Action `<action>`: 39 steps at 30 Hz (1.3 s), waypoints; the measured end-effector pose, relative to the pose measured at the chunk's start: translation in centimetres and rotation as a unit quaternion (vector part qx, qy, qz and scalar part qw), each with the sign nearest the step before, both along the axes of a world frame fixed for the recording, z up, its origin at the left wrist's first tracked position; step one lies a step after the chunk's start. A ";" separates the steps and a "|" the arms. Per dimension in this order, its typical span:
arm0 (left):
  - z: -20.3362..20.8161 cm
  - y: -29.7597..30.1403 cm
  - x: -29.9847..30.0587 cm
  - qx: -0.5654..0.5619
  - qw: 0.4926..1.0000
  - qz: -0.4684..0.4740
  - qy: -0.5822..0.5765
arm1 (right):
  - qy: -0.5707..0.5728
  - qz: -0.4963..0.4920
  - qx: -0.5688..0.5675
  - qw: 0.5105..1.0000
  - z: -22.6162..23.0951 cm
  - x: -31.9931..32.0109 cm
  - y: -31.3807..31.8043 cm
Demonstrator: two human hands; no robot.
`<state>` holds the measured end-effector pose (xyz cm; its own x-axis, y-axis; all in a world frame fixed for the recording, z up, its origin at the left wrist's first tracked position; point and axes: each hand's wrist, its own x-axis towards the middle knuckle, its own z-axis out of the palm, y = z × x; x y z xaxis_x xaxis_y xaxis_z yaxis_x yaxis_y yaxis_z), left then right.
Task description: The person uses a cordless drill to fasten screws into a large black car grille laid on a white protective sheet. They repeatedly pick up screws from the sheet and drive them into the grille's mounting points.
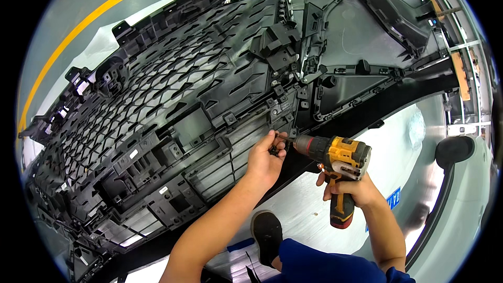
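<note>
Over at four o'clock, the yellow-and-black pistol-shaped power drill (347,153) is clenched by its handle in the right hand (352,189), and its slim metal bit (286,138) is aimed toward nine, right at the left hand (264,160), where small dark pieces (273,151) are held in curled fingers; whether the bit is pinched too cannot be told. Should the trigger be pressed early, skin could be nipped; should that curl be loosened, pieces could be lost in the black latticed plastic car-front assembly (236,90), spread from eight to one o'clock.
</note>
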<state>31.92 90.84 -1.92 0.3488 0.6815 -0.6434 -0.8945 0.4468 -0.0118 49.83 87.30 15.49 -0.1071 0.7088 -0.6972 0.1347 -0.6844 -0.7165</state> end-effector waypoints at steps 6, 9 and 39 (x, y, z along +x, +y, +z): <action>-0.1 -0.1 0.4 -0.015 1.000 -0.006 -0.009 | 0.013 0.030 -0.018 0.999 -0.1 1.0 0.3; 0.0 0.0 0.9 -0.024 0.999 -0.010 -0.025 | 0.011 0.051 0.000 0.999 -0.3 1.6 0.2; -1.9 6.2 10.6 -0.007 0.999 -0.003 -0.044 | -0.097 -0.108 0.040 0.989 -1.9 2.8 6.3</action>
<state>42.51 97.02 -3.83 0.4074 0.6711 -0.6194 -0.8876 0.4506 -0.0957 52.60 93.57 13.62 0.1831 0.7547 -0.6300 0.1315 -0.6539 -0.7450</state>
